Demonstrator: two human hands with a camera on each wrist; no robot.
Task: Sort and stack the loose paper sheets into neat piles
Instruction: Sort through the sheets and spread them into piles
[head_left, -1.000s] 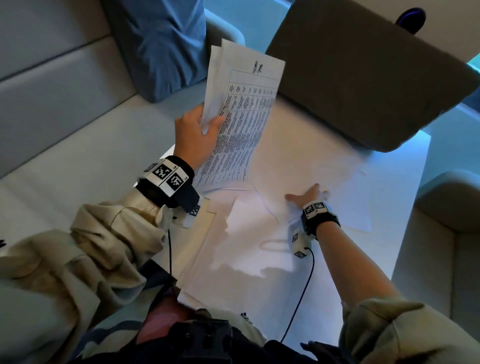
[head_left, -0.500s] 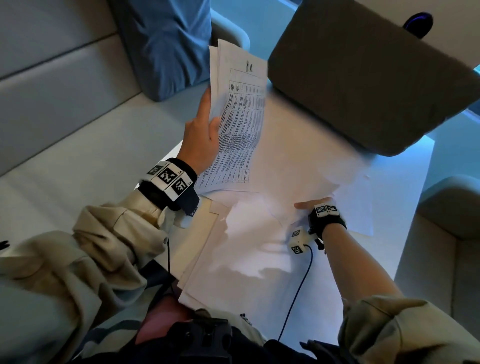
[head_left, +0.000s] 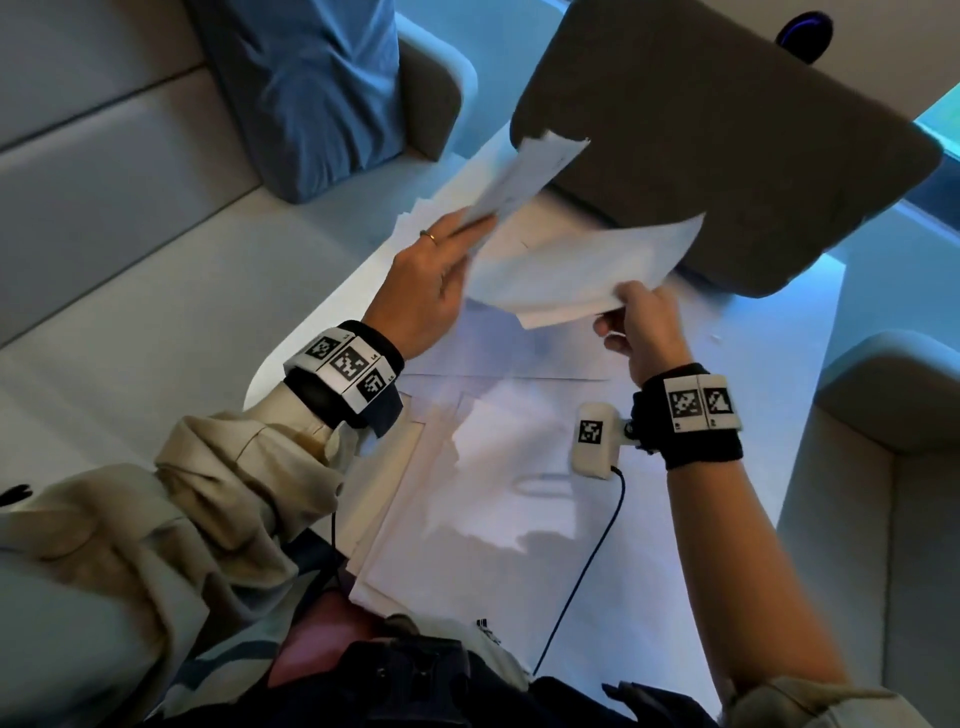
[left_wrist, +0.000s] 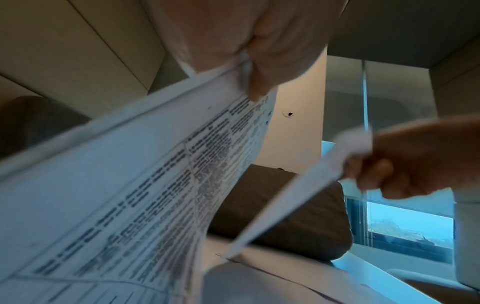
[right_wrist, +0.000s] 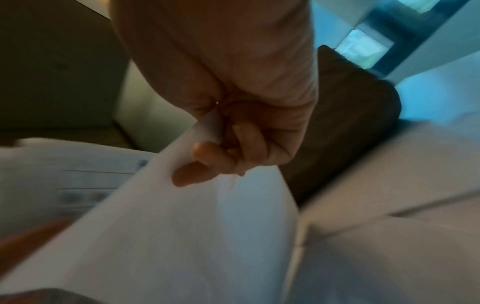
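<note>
Changed since a second ago: the right hand (head_left: 644, 332) has left the tabletop (head_left: 769, 395) and lifted a blank sheet (head_left: 582, 270); the left hand (head_left: 431, 280) has tipped its printed sheets (head_left: 524, 176) from upright to slanting away.

Item one, left grip: we note thumb and fingers pinched on the near edge of the printed sheets, a thin bundle, table-printed face turned down toward the wrist camera.

Item two, right grip: we note fingers curled under and thumb over one corner of the blank sheet, held in the air above the tabletop, in front of the dark cushion (head_left: 727, 135).

Item three, relation: the blank sheet lies between the two hands, just right of the left hand's bundle, its long axis running from the right hand toward that bundle. We judge the merge needs the sheet slid leftward, under or onto the bundle; the left hand is nearer its free edge.

Item four: loose sheets (head_left: 483, 499) lie overlapping on the tabletop, unsquared.
</note>
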